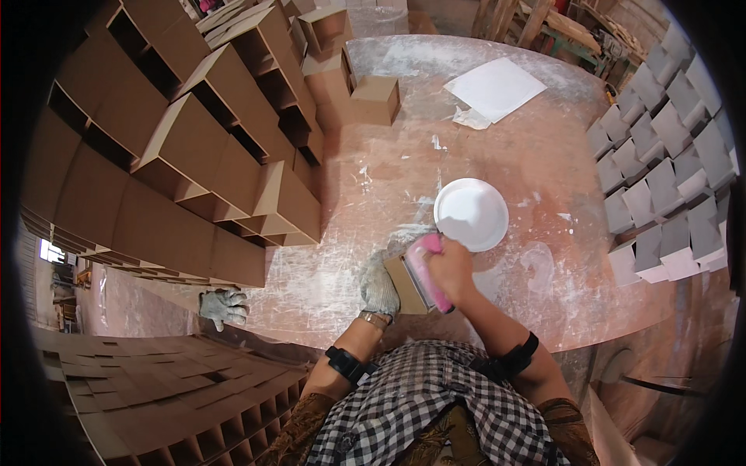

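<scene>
In the middle of the near table edge, my left hand (379,287), in a pale knitted glove, is closed on the side of a small brown cardboard box (403,281). The box is tilted. My bare right hand (452,273) grips a pink-handled tool (432,283) with a long straight edge. That edge lies along the right side of the box; its exact kind is hard to make out under my fingers. Just beyond my right hand stands a round white bowl (471,215), white inside.
Stacked brown boxes (225,155) rise along the left, with one lone box (376,100) at the far end. Grey-white boxes (668,171) are piled at the right. White sheets (496,89) lie at the back. A spare glove (224,307) sits at the left edge.
</scene>
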Demonstrator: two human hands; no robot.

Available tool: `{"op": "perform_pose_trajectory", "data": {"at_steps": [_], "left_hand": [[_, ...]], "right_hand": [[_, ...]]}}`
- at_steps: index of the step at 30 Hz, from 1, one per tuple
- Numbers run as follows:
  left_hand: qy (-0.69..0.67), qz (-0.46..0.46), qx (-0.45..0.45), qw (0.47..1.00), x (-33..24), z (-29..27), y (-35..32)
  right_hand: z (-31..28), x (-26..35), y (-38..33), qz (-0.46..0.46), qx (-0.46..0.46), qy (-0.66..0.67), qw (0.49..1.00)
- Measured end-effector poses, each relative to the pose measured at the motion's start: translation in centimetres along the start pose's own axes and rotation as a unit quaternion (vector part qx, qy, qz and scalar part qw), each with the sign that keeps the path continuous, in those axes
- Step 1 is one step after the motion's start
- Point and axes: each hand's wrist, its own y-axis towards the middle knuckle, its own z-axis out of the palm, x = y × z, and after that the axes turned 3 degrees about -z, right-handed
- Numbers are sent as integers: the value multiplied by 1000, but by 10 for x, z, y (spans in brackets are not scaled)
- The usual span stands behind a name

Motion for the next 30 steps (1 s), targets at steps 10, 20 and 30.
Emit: {"op": "perform_pose_trajectory", "data": {"at_steps": [10, 20, 30], "left_hand": [[53, -26, 0, 998, 0, 3, 4], [-100, -72, -75, 990, -29, 29, -16], [-44, -99, -79, 991, -19, 10, 4]], "right_hand": [[-31, -32, 41, 126, -18, -10, 992], [-33, -30, 47, 119, 72, -120, 983], [-53, -27, -11, 41, 123, -164, 978]]}}
